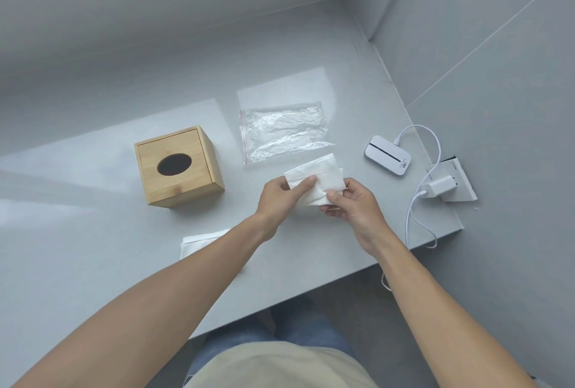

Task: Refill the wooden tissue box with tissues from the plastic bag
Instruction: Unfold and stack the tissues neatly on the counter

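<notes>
1. Wooden tissue box [179, 166] stands closed on the counter [93, 263]; contents hidden behind its dark oval slot.
2. Plastic bag [284, 132] lies flat and looks empty.
3. Left hand [281, 198] and right hand [350, 202] each pinch the folded tissues [314, 177], held between bag and counter's near edge.
4. Bare counter lies left of the box.

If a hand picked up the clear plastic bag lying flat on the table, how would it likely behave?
The crinkled clear plastic bag looks empty and thin, so it is probably very light and floppy, sagging from wherever it is pinched. Its glossy film on the smooth grey table suggests a push would slide it rather than lift it.
</notes>
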